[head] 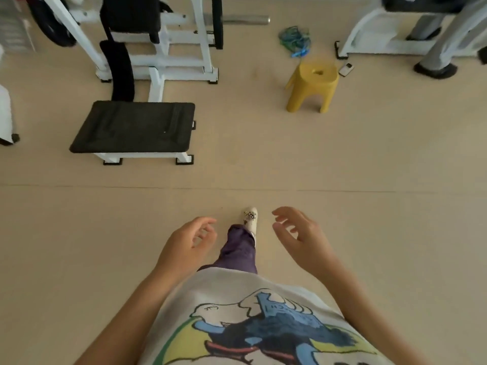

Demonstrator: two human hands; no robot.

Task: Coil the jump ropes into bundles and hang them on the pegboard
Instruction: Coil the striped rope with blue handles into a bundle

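Your left hand (191, 239) and right hand (299, 231) hang in front of your waist, fingers loosely curled and spread, neither holding anything. One foot (250, 217) is planted on the floor (263, 154) between them. The jump ropes (294, 39) lie well ahead and slightly to the right, a tangled green and blue heap on the floor just beyond the yellow stool (312, 84), between the two white gym machines. Your right hand is the nearer one. The heap has no clear long axis; a blue handle (300, 53) seems to trail from its near edge toward the stool. No pegboard is in view.
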